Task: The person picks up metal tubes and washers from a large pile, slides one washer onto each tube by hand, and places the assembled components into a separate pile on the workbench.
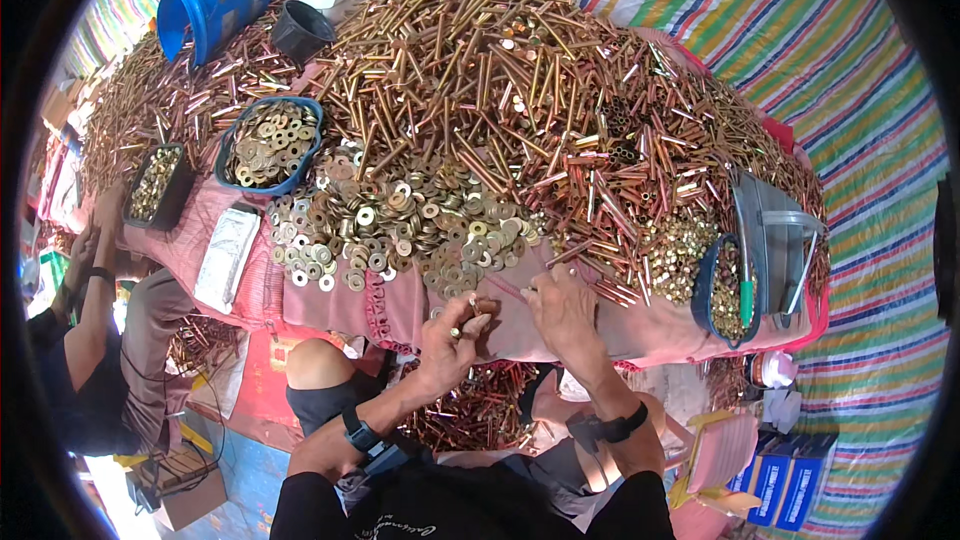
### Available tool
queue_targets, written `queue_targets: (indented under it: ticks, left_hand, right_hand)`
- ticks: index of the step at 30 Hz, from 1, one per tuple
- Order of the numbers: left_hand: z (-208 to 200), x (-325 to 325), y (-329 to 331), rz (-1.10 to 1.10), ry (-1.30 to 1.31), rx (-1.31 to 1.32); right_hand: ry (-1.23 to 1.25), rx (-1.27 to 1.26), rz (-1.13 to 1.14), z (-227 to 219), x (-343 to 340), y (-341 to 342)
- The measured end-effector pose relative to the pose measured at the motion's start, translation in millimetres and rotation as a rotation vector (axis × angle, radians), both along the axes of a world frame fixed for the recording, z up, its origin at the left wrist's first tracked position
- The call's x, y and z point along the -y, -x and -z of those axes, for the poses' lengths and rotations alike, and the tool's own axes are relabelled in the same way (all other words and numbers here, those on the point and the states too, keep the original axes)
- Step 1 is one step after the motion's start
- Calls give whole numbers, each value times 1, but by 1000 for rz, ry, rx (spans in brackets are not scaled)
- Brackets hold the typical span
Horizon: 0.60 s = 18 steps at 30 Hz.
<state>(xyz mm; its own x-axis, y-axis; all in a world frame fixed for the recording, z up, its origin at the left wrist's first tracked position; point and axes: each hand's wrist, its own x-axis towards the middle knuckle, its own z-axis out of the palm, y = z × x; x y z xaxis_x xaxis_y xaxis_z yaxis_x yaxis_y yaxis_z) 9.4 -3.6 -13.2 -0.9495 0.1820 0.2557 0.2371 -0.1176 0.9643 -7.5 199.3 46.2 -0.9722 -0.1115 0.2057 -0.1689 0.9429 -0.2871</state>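
Hands meet at the near edge of the pink cloth (400, 302): your left hand (445, 340) pinches a small brass bolt (470, 312), your right hand (562, 308) rests curled just beside it. Washers (400, 230) lie heaped just beyond your fingers, below the big pile of brass bolts (500, 90).

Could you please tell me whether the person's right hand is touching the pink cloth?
Touching: the head view shows the right hand resting fingers-down on the pink cloth.

Both forearms are bare; the left hand (447, 343) has a black watch strapped at its wrist; the right hand (565, 312) wears a black band too; a dark top with faint pale lettering covers the chest.
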Motion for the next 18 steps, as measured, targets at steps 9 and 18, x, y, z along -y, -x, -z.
queue_targets:
  ticks: [9, 18]
  left_hand:
    - [6, 1, -3, 103, 32, 16]
    - [12, 9, 0, 85, 158, -216]
  right_hand:
    - [1223, 474, -51, -32, 16, -8]
    - [553, -132, -409, -34, 35, -7]
